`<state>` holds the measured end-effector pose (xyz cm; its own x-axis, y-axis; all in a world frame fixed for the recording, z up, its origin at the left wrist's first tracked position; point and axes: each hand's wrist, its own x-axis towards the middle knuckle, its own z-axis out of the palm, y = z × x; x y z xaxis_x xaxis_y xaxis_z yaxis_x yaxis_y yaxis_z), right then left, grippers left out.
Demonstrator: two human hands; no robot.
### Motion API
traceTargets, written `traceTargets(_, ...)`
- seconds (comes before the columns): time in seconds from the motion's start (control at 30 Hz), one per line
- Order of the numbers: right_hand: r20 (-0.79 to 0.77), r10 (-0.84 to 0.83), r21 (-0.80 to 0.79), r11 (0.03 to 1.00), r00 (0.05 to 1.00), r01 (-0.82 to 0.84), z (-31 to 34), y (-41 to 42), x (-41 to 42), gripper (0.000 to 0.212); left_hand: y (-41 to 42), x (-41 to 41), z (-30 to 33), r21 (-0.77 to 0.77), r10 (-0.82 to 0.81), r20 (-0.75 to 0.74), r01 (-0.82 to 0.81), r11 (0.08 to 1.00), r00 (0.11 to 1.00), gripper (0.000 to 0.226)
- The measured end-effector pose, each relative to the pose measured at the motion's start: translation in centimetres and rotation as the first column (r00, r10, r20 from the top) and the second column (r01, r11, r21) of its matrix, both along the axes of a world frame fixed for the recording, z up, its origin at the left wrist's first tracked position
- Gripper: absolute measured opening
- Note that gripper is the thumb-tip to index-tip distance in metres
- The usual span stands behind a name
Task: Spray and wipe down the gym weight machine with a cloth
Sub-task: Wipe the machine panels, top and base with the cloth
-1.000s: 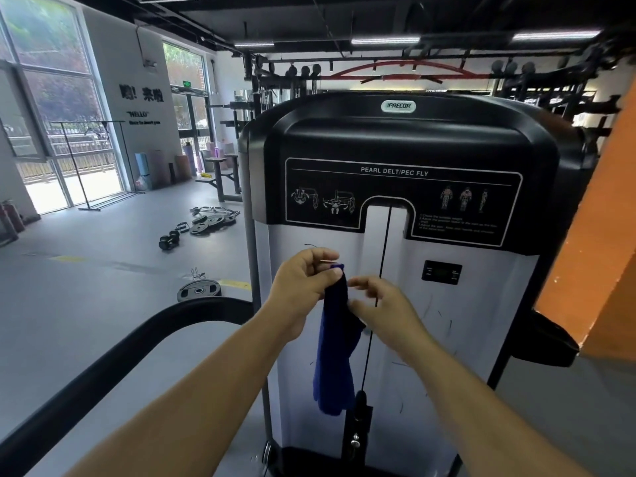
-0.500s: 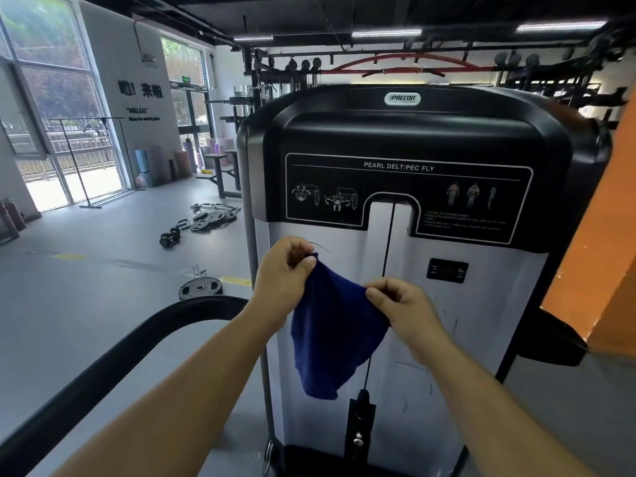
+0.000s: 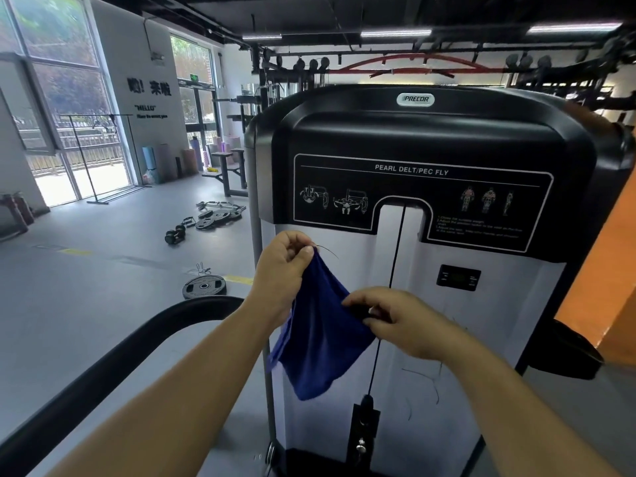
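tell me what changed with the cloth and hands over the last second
The blue cloth went from a narrow bunched strip to spread open between the hands. The right hand moved right and down, pulling its edge out; the left hand stayed high, pinching the top corner. Both hands kept their hold throughout. The weight machine has not been wiped yet.

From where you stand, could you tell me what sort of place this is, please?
Almost certainly a gym: a Precor weight machine labelled for pec fly stands in front, weight plates and dumbbells lie on the floor, and a pull-up rig stands behind.
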<state>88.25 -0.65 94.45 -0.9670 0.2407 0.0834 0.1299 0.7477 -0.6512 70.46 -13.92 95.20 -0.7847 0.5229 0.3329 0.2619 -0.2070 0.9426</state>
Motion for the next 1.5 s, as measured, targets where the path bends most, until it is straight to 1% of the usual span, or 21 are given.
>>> traceTargets(0.07, 0.096, 0.026, 0.223, 0.974, 0.995, -0.047, 0.2, -0.1, -0.6, 0.052, 0.1, -0.2, 0.0, -0.009, 0.013, -0.028, -0.013, 1.0, 1.0, 0.013)
traceTargets(0.1, 0.126, 0.014, 0.288, 0.956, 0.992, -0.05, 0.2, 0.0, -0.8, 0.051, 0.1, -0.3, 0.0, -0.017, 0.014, -0.032, -0.015, 1.0, 0.999, 0.013)
traceTargets(0.2, 0.184, -0.046, 0.409, 0.912, 0.982, -0.034, 0.3, 0.4, -1.2, 0.037, 0.0, -0.6, 0.0, -0.044, 0.024, -0.036, -0.026, 0.999, 0.999, 0.013)
traceTargets(0.27, 0.216, -0.037, 0.413, 0.909, 0.976, -0.057, 0.4, 0.5, -1.2, 0.027, 0.0, -0.9, -0.1, -0.065, 0.038, -0.049, -0.041, 0.997, 0.998, 0.012)
traceTargets(0.33, 0.17, 0.011, 0.339, 0.938, 0.985, -0.069, 0.5, 0.3, -1.1, 0.022, 0.0, -1.0, -0.3, -0.087, 0.051, -0.065, -0.056, 0.995, 0.997, 0.012)
traceTargets(0.43, -0.005, 0.054, 0.192, 0.98, 0.999, -0.052, 0.6, 0.3, -1.0, 0.026, -0.1, -1.4, -0.7, -0.121, 0.078, -0.07, -0.086, 0.989, 0.995, 0.014)
traceTargets(0.5, -0.08, 0.069, 0.14, 0.988, 0.994, -0.058, 0.7, 0.6, -1.1, 0.025, -0.3, -1.6, -0.8, -0.125, 0.096, -0.064, -0.103, 0.987, 0.993, 0.017)
traceTargets(0.57, -0.099, 0.056, 0.131, 0.991, 0.994, -0.043, 0.5, 0.8, -1.5, 0.023, -0.4, -1.8, -0.8, -0.122, 0.1, -0.067, -0.107, 0.987, 0.993, 0.019)
traceTargets(0.67, -0.11, 0.031, 0.119, 0.993, 0.993, -0.018, -0.3, 0.2, -2.6, 0.025, -0.5, -1.8, -0.5, -0.148, 0.088, -0.124, -0.106, 0.983, 0.988, 0.019)
traceTargets(0.7, -0.105, 0.036, 0.104, 0.994, 0.994, -0.025, -0.7, -0.3, -3.0, 0.031, -0.6, -1.7, -0.2, -0.141, 0.079, -0.139, -0.098, 0.985, 0.987, 0.019)
traceTargets(0.77, -0.077, 0.041, 0.057, 0.998, 0.996, -0.037, -1.7, -1.1, -4.0, 0.052, -0.7, -1.6, 0.3, -0.113, 0.052, -0.149, -0.07, 0.991, 0.987, 0.018)
traceTargets(0.83, -0.081, 0.008, -0.007, 1.0, 0.997, -0.008, -2.7, -1.5, -4.8, 0.071, -1.0, -1.5, 0.8, -0.092, 0.02, -0.138, -0.033, 0.995, 0.99, 0.015)
traceTargets(0.93, -0.168, -0.109, -0.225, 0.972, 0.98, 0.069, -3.4, -1.6, -5.4, 0.082, -1.6, -1.4, 1.2, -0.053, -0.041, -0.093, 0.036, 0.998, 0.995, 0.012)
traceTargets(1.0, -0.2, -0.174, -0.353, 0.931, 0.964, 0.095, -3.2, -1.5, -5.5, 0.078, -2.1, -1.4, 1.4, -0.022, -0.054, -0.065, 0.052, 0.998, 0.996, 0.011)
traceTargets(1.13, -0.17, -0.135, -0.424, 0.904, 0.976, 0.051, -3.5, -0.9, -5.4, 0.038, -3.0, -1.1, 1.4, 0.016, -0.092, -0.002, 0.092, 0.996, 0.996, 0.012)
traceTargets(1.17, -0.166, -0.122, -0.479, 0.877, 0.979, 0.028, -3.6, -0.9, -5.3, 0.036, -3.2, -1.1, 1.4, 0.022, -0.11, 0.011, 0.11, 0.994, 0.994, 0.012)
traceTargets(1.27, -0.097, -0.017, -0.664, 0.746, 0.995, -0.052, -4.2, -1.2, -5.2, 0.058, -3.6, -0.9, 1.4, 0.049, -0.205, 0.054, 0.202, 0.978, 0.977, 0.012)
traceTargets(1.3, -0.075, 0.037, -0.68, 0.729, 0.996, -0.078, -4.4, -1.6, -5.1, 0.058, -3.8, -0.8, 1.4, 0.044, -0.232, 0.055, 0.229, 0.972, 0.971, 0.013)
traceTargets(1.33, -0.069, 0.075, -0.682, 0.724, 0.995, -0.102, -4.6, -1.9, -5.2, 0.053, -3.9, -0.6, 1.4, 0.034, -0.251, 0.049, 0.25, 0.968, 0.967, 0.013)
traceTargets(1.4, -0.108, 0.036, -0.7, 0.707, 0.994, -0.101, -5.2, -2.4, -5.4, 0.042, -4.0, -0.5, 1.5, 0.019, -0.265, 0.04, 0.264, 0.964, 0.963, 0.014)
traceTargets(1.5, -0.187, -0.128, -0.729, 0.683, 0.974, -0.05, -5.4, -2.5, -5.5, 0.027, -4.1, -0.6, 1.6, 0.021, -0.224, 0.048, 0.223, 0.975, 0.974, 0.015)
